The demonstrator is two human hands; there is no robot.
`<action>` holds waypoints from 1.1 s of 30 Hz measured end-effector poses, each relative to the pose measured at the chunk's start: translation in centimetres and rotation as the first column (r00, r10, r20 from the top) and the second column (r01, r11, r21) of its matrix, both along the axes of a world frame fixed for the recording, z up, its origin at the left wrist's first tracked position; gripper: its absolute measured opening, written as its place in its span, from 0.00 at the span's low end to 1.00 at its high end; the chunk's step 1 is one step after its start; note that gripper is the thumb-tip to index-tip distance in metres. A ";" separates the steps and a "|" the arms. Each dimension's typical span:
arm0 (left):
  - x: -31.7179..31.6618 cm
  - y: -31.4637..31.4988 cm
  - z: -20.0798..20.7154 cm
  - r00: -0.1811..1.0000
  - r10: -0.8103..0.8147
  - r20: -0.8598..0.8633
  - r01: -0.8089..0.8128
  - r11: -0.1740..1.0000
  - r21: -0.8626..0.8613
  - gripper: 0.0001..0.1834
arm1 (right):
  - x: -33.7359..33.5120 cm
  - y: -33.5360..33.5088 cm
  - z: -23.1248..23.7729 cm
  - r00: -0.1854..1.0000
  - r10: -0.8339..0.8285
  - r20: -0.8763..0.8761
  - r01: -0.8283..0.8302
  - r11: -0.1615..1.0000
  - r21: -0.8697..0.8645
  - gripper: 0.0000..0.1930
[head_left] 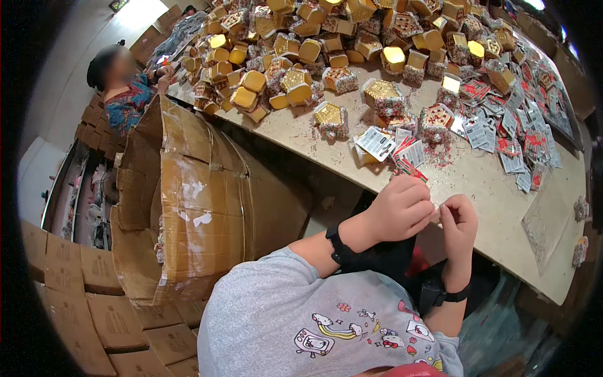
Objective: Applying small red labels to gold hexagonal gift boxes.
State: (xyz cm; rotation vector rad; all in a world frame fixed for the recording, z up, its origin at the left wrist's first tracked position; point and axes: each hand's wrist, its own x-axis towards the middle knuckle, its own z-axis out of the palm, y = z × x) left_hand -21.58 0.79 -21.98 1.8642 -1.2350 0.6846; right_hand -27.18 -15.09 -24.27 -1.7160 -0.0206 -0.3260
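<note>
My left hand point(402, 207) is closed, its fingers curled together over the table's near edge. Facing it, my right hand point(460, 223) pinches thumb against forefinger. The fingertips of both almost meet, and whatever is between them is too small to make out. Just beyond my left hand lie red and white tag cards point(409, 154), one with a black hook-shaped print. A white card point(375, 143) rests on a gold piece beside them. Close by stand house-shaped ornaments with gold faces and beaded sides, including one gold house point(330, 118) and a brown one with white icing lines point(436, 119).
A large heap of house ornaments point(301, 50) covers the table's far side. Many loose tag cards point(502, 125) spread at the right, near a clear plastic bag point(546, 220). A big open carton point(201, 207) stands left of the table point(352, 169). Another person point(122, 88) sits at far left.
</note>
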 end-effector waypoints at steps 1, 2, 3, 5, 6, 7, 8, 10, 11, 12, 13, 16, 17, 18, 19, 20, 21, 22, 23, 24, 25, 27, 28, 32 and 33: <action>0.0 -0.1 0.0 1.000 -0.017 0.010 0.017 1.000 -0.001 0.08 | 0.0 -0.1 -0.1 1.000 0.011 -0.005 -0.010 0.994 0.109 0.03; 0.1 -0.2 -0.1 1.000 -0.015 0.014 0.015 1.000 -0.001 0.08 | 0.0 -0.2 -0.2 1.000 0.022 -0.009 -0.019 0.976 0.218 0.03; 0.1 -0.4 -0.1 1.000 -0.030 0.005 0.030 0.999 -0.012 0.09 | 0.1 -0.6 -0.2 1.000 0.021 -0.009 -0.018 0.975 0.220 0.03; 0.1 -0.8 -0.3 0.999 -0.047 -0.003 0.047 0.999 -0.021 0.09 | 0.2 -1.4 -0.4 0.997 0.077 -0.008 -0.067 0.910 0.410 0.02; -0.1 -1.1 -0.3 0.998 -0.051 0.025 0.052 0.997 -0.062 0.10 | 0.2 -1.5 -0.3 0.997 0.077 -0.005 -0.068 0.910 0.409 0.02; -0.3 -1.3 -0.4 0.997 -0.054 0.053 0.059 0.993 -0.103 0.11 | 0.2 -1.4 -0.1 0.996 0.090 -0.012 -0.074 0.876 0.477 0.03; -0.4 -1.5 -0.4 0.997 -0.053 0.058 0.059 0.993 -0.104 0.11 | 0.1 -1.4 -0.1 0.994 0.106 -0.017 -0.079 0.836 0.543 0.04; -0.4 -1.8 -0.7 0.996 -0.047 0.074 0.059 0.986 -0.158 0.11 | 0.0 -2.1 -0.3 0.983 0.183 -0.012 -0.150 0.837 0.525 0.06; -0.4 -1.9 -0.9 0.996 -0.046 0.079 0.058 0.985 -0.163 0.12 | 0.0 -2.0 -0.1 0.981 0.189 -0.036 -0.142 0.837 0.529 0.06; -0.4 -1.9 -1.0 0.995 -0.033 0.090 0.047 0.986 -0.162 0.12 | 0.1 -1.8 0.1 0.979 0.198 -0.057 -0.137 0.835 0.533 0.06; -0.5 -1.9 -1.1 0.995 -0.055 0.083 0.069 0.984 -0.167 0.11 | 0.1 -1.8 -0.3 0.983 0.178 -0.046 -0.137 0.876 0.463 0.06; -0.6 -2.4 -1.3 0.992 -0.076 0.102 0.094 0.978 -0.184 0.10 | -0.1 -2.4 -1.3 0.993 0.116 0.037 -0.121 0.907 0.404 0.07; -0.6 -2.4 -1.5 0.993 -0.075 0.088 0.091 0.976 -0.196 0.10 | -0.3 -2.4 -0.9 0.989 0.147 0.033 -0.144 0.855 0.498 0.08; -0.7 -2.4 -1.5 0.995 -0.076 0.072 0.089 0.973 -0.212 0.10 | -0.3 -2.5 -1.1 0.986 0.162 0.046 -0.163 0.852 0.498 0.08; -0.7 -2.4 -1.5 0.994 -0.085 0.070 0.099 0.968 -0.231 0.10 | -0.3 -2.7 -1.4 0.984 0.164 0.073 -0.179 0.868 0.463 0.08; -0.7 -2.3 -1.6 0.994 -0.076 0.080 0.092 0.969 -0.230 0.10 | -0.2 -2.8 -1.6 0.981 0.164 0.100 -0.191 0.884 0.427 0.08; -0.9 -2.3 -1.7 0.994 -0.073 0.078 0.090 0.965 -0.245 0.10 | -0.1 -2.5 -1.7 0.984 0.136 0.116 -0.175 0.871 0.460 0.08; -1.0 -2.4 -1.8 0.994 -0.073 0.075 0.091 0.961 -0.260 0.10 | -0.1 -2.7 -2.0 0.982 0.142 0.121 -0.182 0.870 0.458 0.08; -1.1 -2.4 -1.8 0.994 -0.090 0.070 0.105 0.959 -0.264 0.10 | 0.0 -2.9 -2.3 0.977 0.174 0.124 -0.212 0.857 0.469 0.08; -1.2 -2.5 -1.7 0.993 -0.091 0.073 0.108 0.958 -0.266 0.10 | 0.1 -3.1 -2.4 0.971 0.202 0.125 -0.238 0.845 0.479 0.08; -1.3 -2.4 -1.6 0.993 -0.103 0.065 0.116 0.960 -0.254 0.10 | 0.1 -3.1 -2.2 0.971 0.200 0.127 -0.237 0.847 0.475 0.08; -1.2 -2.6 -1.5 0.990 -0.129 0.048 0.137 0.962 -0.235 0.09 | 0.0 -2.7 -1.7 0.973 0.218 0.081 -0.224 0.785 0.578 0.06; -1.1 -2.7 -1.5 0.990 -0.134 0.051 0.143 0.961 -0.237 0.09 | 0.0 -2.7 -1.7 0.973 0.213 0.083 -0.222 0.787 0.575 0.06; -0.9 -2.6 -1.3 0.994 -0.103 0.048 0.111 0.972 -0.207 0.10 | -0.2 -2.6 -1.9 0.979 0.191 0.070 -0.198 0.816 0.543 0.05; -1.0 -2.7 -1.2 0.994 -0.097 0.048 0.104 0.976 -0.192 0.11 | -0.3 -2.6 -1.9 0.983 0.176 0.055 -0.180 0.850 0.495 0.04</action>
